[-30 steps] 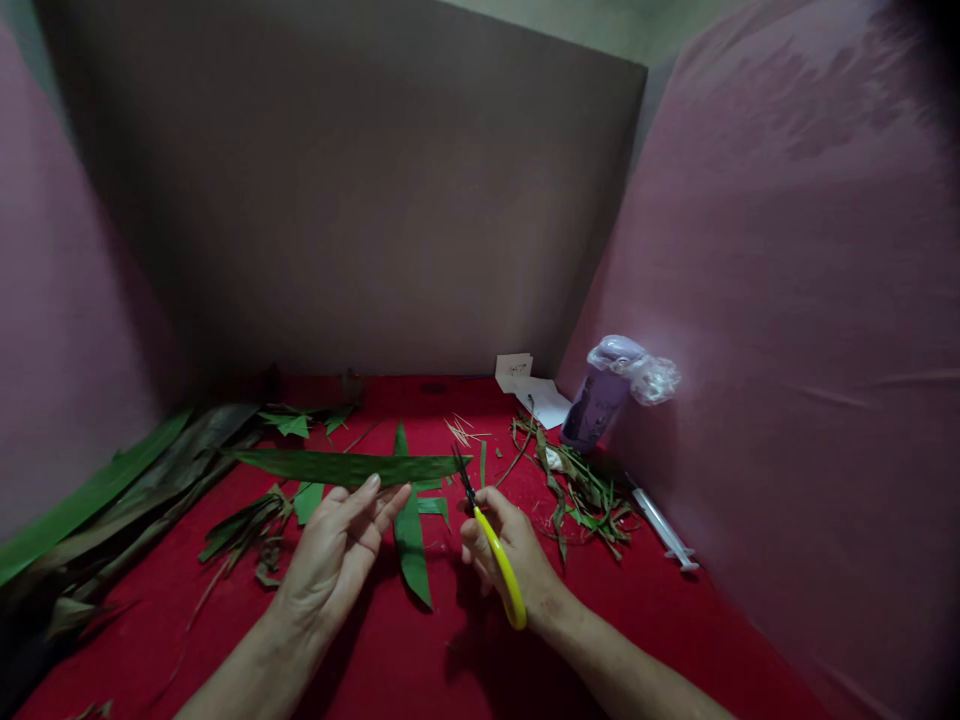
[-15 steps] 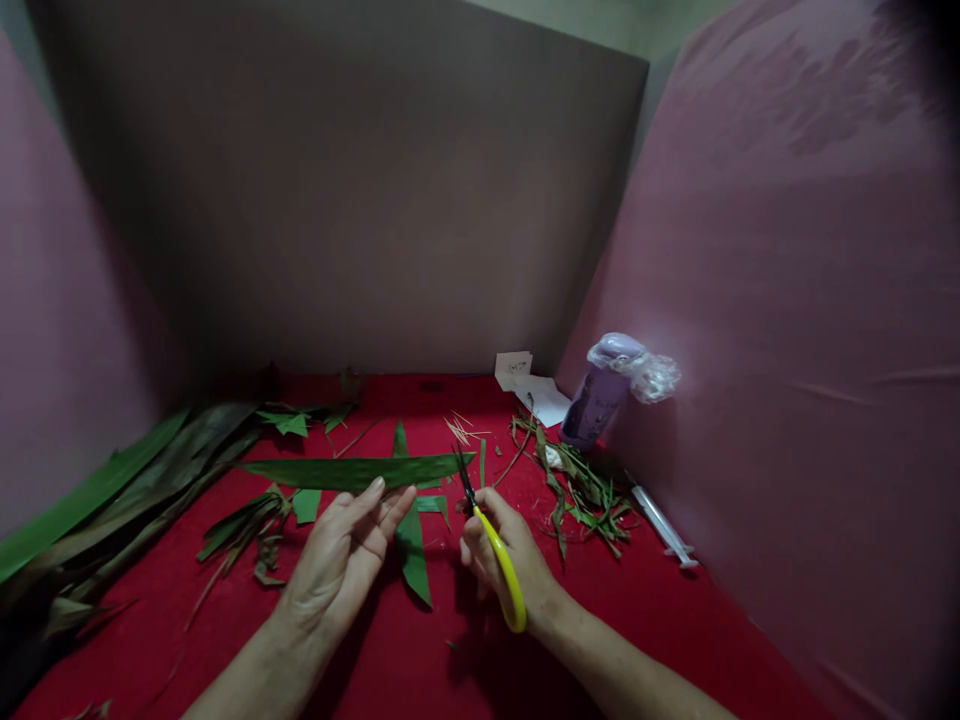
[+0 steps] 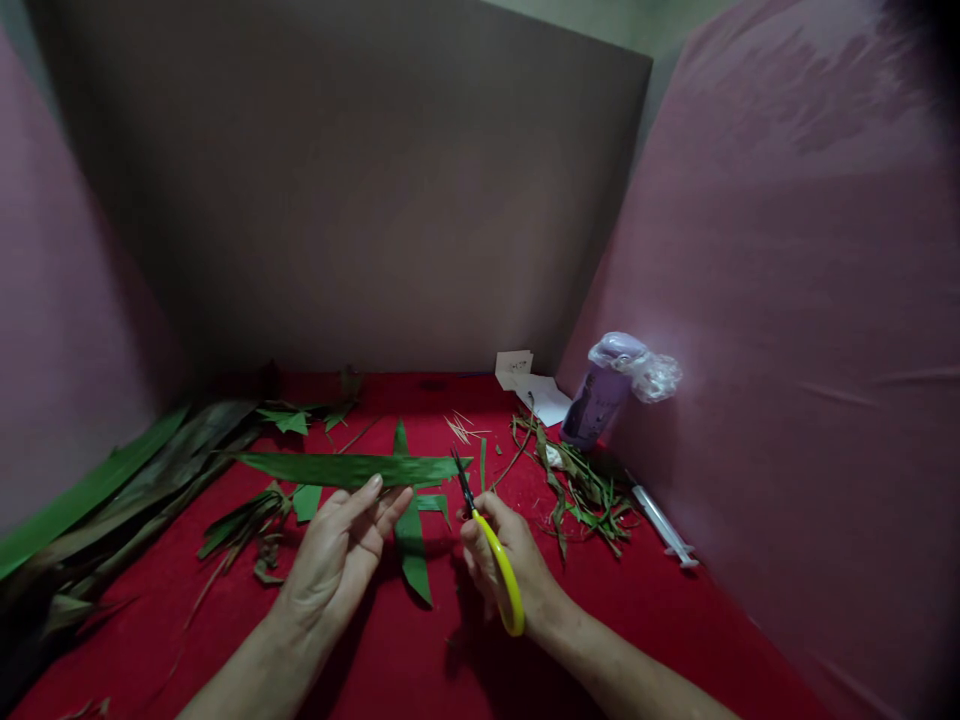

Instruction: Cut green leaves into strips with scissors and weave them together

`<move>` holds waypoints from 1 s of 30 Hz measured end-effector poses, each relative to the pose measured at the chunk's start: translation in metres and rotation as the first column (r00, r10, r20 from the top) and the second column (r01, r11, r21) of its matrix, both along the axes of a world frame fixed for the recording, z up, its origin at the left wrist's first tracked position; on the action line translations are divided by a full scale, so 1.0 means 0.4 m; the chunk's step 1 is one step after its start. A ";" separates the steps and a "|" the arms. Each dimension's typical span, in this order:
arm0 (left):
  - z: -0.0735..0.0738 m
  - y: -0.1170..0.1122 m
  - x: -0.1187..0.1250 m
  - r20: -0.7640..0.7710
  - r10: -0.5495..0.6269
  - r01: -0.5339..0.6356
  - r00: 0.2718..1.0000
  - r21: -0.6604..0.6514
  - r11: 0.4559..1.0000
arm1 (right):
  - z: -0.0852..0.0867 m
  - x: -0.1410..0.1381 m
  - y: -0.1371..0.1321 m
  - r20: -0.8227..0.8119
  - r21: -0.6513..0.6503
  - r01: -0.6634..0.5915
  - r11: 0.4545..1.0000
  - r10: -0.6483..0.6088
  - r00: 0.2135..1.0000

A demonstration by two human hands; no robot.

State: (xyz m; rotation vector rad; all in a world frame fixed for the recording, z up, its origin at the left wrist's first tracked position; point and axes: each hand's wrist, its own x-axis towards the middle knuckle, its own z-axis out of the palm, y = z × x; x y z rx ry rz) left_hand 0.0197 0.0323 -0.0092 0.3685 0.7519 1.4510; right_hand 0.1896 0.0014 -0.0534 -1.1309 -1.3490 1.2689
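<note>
Between the thumb and fingers of my left hand (image 3: 337, 555) is a long green leaf strip (image 3: 315, 468), stretched out level above the cloth. My right hand (image 3: 510, 560) grips scissors (image 3: 506, 580) with yellow handles and dark blades. The blades point up and away, and their tips are at the strip's right end. Whether the blades are fully closed I cannot make out. Below the strip, another green leaf piece (image 3: 412, 555) lies lengthwise on the red cloth, partly covered by the strip. A small cut leaf piece (image 3: 433, 504) lies beside it.
Long leaves (image 3: 97, 490) are piled at the left, with leaf scraps (image 3: 247, 515) nearer the middle. Thin sticks (image 3: 463, 430) lie at the back. On the right are dried trimmings (image 3: 589, 490), a purple tumbler (image 3: 596, 400) in plastic, white paper (image 3: 544, 400) and a syringe (image 3: 664, 525).
The held leaf strip has shifted slightly left, and its right end has tilted down a little. The scissor tips have moved a bit left with it. Both hands keep their grip.
</note>
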 end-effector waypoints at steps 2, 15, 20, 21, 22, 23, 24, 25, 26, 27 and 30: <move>0.007 0.003 -0.006 -0.084 0.010 -0.010 0.996 0.005 1.000 | 0.009 -0.003 -0.005 -0.028 -0.010 -0.012 1.000 0.012 1.000; 0.016 0.055 -0.085 -0.466 0.007 0.036 0.885 0.084 0.996 | 0.037 -0.014 -0.031 0.043 -0.116 -0.132 0.984 0.138 0.990; 0.027 0.067 -0.108 -0.547 0.010 0.056 0.837 0.104 0.993 | 0.022 -0.018 -0.036 0.019 -0.086 -0.245 0.966 0.247 0.969; 0.029 0.070 -0.114 -0.561 0.021 0.049 0.827 0.110 0.993 | 0.025 -0.019 -0.040 0.006 -0.080 -0.265 0.961 0.266 0.964; 0.031 0.073 -0.120 -0.573 0.031 0.044 0.819 0.116 0.992 | 0.030 -0.020 -0.044 0.000 -0.074 -0.279 0.957 0.280 0.960; 0.032 0.076 -0.127 -0.582 0.039 0.040 0.812 0.123 0.992 | 0.037 -0.019 -0.049 0.008 -0.071 -0.289 0.955 0.290 0.957; 0.033 0.079 -0.134 -0.589 0.042 0.043 0.807 0.130 0.991 | 0.044 -0.018 -0.053 0.033 -0.067 -0.291 0.954 0.293 0.955; 0.034 0.082 -0.140 -0.596 0.039 0.053 0.802 0.136 0.989 | 0.052 -0.017 -0.056 0.071 -0.064 -0.283 0.957 0.288 0.955; 0.034 0.085 -0.147 -0.602 0.033 0.067 0.798 0.144 0.987 | 0.059 -0.014 -0.059 0.117 -0.063 -0.270 0.961 0.275 0.954; 0.035 0.086 -0.152 -0.605 0.018 0.092 0.796 0.150 0.984 | 0.065 -0.012 -0.061 0.164 -0.059 -0.255 0.965 0.261 0.951; 0.039 0.084 -0.160 -0.599 -0.030 0.169 0.800 0.178 0.969 | 0.071 -0.004 -0.059 0.268 -0.043 -0.229 0.972 0.232 0.935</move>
